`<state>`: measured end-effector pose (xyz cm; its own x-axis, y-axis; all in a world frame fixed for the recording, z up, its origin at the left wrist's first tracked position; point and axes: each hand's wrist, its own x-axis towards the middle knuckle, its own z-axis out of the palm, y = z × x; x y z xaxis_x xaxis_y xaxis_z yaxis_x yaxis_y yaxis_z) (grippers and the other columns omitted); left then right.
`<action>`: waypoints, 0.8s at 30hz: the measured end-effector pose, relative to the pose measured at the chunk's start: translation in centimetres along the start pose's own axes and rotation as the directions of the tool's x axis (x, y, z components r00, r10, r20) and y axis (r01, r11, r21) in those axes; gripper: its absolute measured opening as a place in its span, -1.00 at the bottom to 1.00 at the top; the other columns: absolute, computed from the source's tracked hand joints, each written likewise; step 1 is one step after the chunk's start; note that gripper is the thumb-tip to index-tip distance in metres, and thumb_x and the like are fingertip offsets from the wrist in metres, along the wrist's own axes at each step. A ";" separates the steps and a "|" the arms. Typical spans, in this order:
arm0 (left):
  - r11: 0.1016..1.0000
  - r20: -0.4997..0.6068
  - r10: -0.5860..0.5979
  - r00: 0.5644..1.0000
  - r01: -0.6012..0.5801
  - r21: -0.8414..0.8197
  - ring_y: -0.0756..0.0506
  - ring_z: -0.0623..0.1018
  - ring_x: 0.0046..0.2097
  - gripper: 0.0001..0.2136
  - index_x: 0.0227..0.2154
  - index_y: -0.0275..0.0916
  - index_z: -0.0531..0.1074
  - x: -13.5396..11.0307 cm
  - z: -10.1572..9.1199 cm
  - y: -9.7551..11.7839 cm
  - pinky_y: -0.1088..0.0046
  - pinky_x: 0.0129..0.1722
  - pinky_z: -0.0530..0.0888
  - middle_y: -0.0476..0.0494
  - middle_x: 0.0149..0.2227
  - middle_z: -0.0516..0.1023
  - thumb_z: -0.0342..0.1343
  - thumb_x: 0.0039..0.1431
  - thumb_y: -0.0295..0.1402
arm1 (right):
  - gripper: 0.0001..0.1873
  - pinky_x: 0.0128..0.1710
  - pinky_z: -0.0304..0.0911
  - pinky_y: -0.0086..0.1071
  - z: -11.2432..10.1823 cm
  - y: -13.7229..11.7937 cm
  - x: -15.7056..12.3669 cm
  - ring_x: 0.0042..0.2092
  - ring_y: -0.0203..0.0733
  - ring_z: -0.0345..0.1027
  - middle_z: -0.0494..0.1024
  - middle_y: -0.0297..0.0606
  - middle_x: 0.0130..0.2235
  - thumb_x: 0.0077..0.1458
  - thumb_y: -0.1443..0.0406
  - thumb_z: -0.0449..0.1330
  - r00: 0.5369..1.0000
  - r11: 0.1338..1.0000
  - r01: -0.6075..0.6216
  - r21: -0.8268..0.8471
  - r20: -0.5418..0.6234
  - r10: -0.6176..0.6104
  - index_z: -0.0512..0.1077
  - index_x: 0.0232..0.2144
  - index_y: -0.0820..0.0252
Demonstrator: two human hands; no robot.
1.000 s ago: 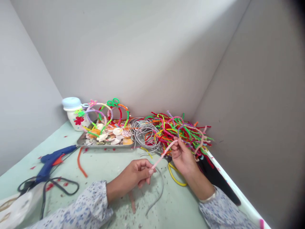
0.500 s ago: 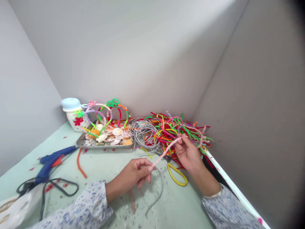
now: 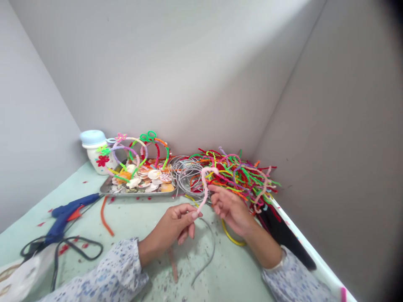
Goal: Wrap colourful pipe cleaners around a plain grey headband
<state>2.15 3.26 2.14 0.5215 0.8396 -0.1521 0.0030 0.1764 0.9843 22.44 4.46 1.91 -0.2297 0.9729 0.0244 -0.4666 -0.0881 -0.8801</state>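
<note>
A pale pink pipe cleaner (image 3: 205,191) rises from my left hand (image 3: 176,224), pinched by its lower end between thumb and fingers. Its upper part bends over to the right like a hook. My right hand (image 3: 231,207) is just right of the stem, fingers apart and partly curled; whether a fingertip touches the pipe cleaner I cannot tell. A thin grey wire (image 3: 211,247) curves down below the hands. Beneath my right hand a yellow loop (image 3: 231,238), like a scissor handle, is partly hidden.
A metal tray (image 3: 141,193) of shells bears several pipe-cleaner hoops (image 3: 126,147). Beside it are a wire coil (image 3: 185,178) and a heap of coloured pipe cleaners (image 3: 239,172). On the left are a blue glue gun (image 3: 61,224) with its cord and a white jar (image 3: 96,153).
My right hand has let go of the pipe cleaner's upper end and moved left and slightly down. The formerly straight pipe cleaner now bends at the top. My left hand keeps its pinch.
</note>
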 end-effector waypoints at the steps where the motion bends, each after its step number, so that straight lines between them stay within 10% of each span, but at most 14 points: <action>1: 1.000 0.004 -0.004 1.000 0.004 0.012 0.16 0.15 -0.76 -0.73 -0.36 -0.28 0.38 0.0 0.0 0.1 0.67 -0.77 0.03 0.11 -0.70 0.38 0.06 0.12 -0.13 | -0.66 -0.68 0.06 -0.63 0.6 0.5 -0.3 -0.56 -0.47 0.26 0.46 -0.35 -0.43 0.01 0.23 0.26 0.999 0.998 -0.032 -0.055 0.035 0.034 0.44 -0.13 0.21; 7: 0.998 0.050 -0.035 0.998 0.032 0.060 0.16 0.16 -0.77 -0.70 -0.39 -0.29 0.39 -0.4 0.4 0.6 0.67 -0.77 0.05 0.11 -0.73 0.33 0.03 0.14 -0.11 | -0.74 -0.59 0.15 -0.53 2.0 2.0 -0.8 -0.56 -0.39 0.28 0.46 -0.36 -0.54 0.03 0.15 0.24 0.999 0.945 -0.003 -0.327 0.040 0.017 0.48 -0.35 0.27; 24: 0.995 0.003 0.044 0.999 -0.044 0.094 0.14 0.20 -0.72 -0.71 -0.45 -0.28 0.31 -0.3 0.4 -0.3 0.63 -0.72 0.08 0.02 -0.61 0.44 -0.04 0.19 -0.13 | -0.76 -0.59 0.17 -0.50 2.0 1.9 -0.8 -0.54 -0.35 0.29 0.45 -0.39 -0.56 0.00 0.19 0.26 0.998 0.923 0.057 -0.381 0.054 -0.039 0.47 -0.31 0.24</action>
<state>2.37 2.76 1.88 0.5234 0.8451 -0.1088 0.0608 0.0903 0.9941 20.02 3.08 1.21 -0.2569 0.9627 0.0846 -0.1185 0.0555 -0.9914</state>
